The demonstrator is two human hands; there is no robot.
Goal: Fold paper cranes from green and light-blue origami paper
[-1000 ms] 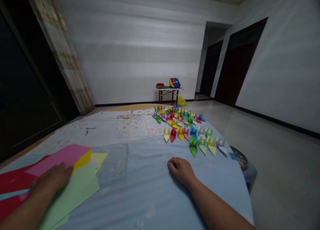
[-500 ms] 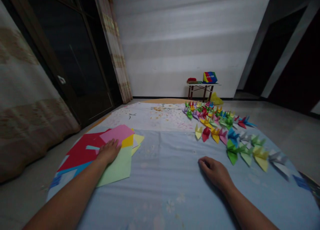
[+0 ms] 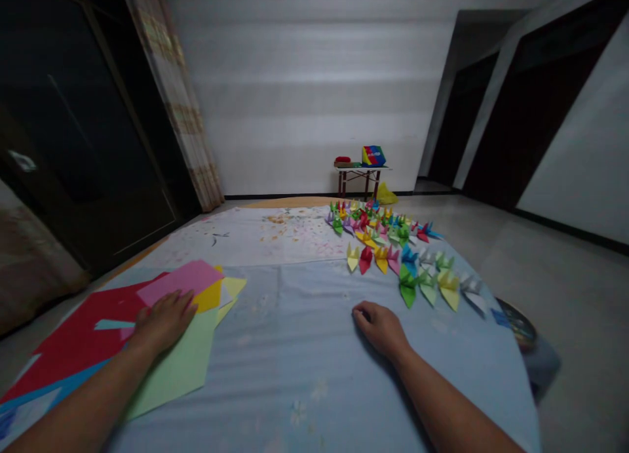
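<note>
My left hand (image 3: 167,317) lies flat with its fingers out on a spread of coloured paper. Under and around it are a pink sheet (image 3: 196,276), a pale green sheet (image 3: 184,368), a yellow sheet (image 3: 209,296) and a large red sheet (image 3: 93,312). A narrow pale blue strip (image 3: 114,324) rests on the red one beside my wrist. My right hand (image 3: 382,328) rests on the tablecloth, fingers curled in loosely, and nothing shows in it. Beyond it stand several folded paper cranes (image 3: 407,286), the nearest ones in a slanting row, apart from the hand.
A pale blue flowered cloth (image 3: 275,348) covers the round table, with a whiter cloth (image 3: 255,236) at its far side. More small cranes (image 3: 368,220) crowd the far right. By the wall, a small folding table (image 3: 363,169) holds a colourful box (image 3: 374,155).
My view has turned to the right, so everything sits further left in the picture. Both hands keep their places on the paper and the cloth.
</note>
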